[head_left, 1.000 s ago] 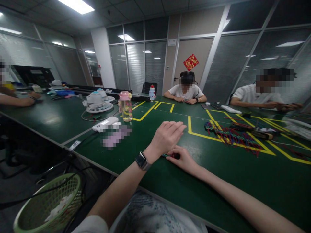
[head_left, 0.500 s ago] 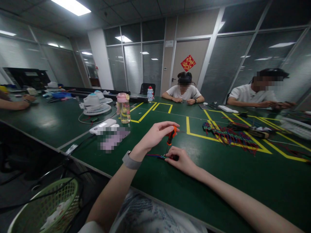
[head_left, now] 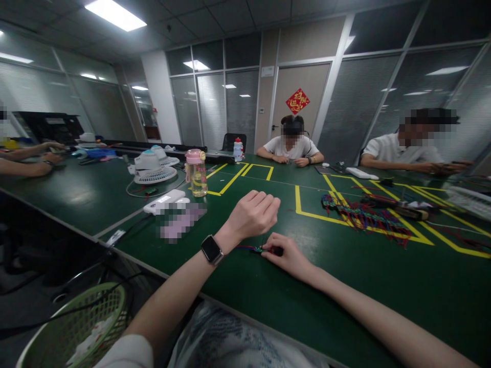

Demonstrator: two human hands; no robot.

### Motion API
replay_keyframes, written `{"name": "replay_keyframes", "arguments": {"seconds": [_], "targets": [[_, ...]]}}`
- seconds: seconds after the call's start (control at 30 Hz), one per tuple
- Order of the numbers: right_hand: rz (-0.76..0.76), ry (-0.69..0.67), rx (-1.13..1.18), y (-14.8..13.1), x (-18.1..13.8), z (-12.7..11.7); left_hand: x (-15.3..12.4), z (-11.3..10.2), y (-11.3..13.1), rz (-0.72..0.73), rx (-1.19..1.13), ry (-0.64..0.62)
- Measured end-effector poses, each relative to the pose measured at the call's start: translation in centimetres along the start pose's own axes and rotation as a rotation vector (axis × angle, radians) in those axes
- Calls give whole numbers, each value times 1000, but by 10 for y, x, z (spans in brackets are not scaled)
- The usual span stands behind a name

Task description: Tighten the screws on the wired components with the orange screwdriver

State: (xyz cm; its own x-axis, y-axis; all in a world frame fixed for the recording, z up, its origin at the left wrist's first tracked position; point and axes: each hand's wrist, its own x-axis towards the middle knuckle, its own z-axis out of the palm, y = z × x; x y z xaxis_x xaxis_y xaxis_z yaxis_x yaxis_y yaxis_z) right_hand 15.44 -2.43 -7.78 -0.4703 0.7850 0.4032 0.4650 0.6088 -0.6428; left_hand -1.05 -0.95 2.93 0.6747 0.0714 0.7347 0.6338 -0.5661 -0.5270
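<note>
My left hand [head_left: 253, 214] hovers over the green table [head_left: 383, 286] with its fingers curled into a fist. It covers the handle of a small screwdriver, whose thin shaft [head_left: 263, 241] points down below the palm. A watch [head_left: 212, 249] sits on that wrist. My right hand [head_left: 288, 254] rests on the table and pinches a small black connector with short coloured wires [head_left: 256, 249]. The screwdriver tip meets that connector.
A bundle of coloured wires [head_left: 364, 214] lies inside yellow tape lines at the right. A water bottle [head_left: 197, 174], two small fans [head_left: 151, 168] and a white device [head_left: 169, 200] stand at the left. Other people sit across and at the far left. A green basket [head_left: 72, 327] is below the table edge.
My left hand has turned over the screwdriver: the orange handle seen half a second ago is hidden again and the watch face shows. My right hand has stayed on the connector.
</note>
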Motion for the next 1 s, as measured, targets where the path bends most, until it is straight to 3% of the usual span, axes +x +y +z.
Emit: {"name": "replay_keyframes", "arguments": {"seconds": [0.2,1.0], "targets": [[-23,14,7,2,-1,1,1,-4,2,-46,51,4],[-5,11,6,1,0,0,0,-5,5,-96,-99,-23]]}}
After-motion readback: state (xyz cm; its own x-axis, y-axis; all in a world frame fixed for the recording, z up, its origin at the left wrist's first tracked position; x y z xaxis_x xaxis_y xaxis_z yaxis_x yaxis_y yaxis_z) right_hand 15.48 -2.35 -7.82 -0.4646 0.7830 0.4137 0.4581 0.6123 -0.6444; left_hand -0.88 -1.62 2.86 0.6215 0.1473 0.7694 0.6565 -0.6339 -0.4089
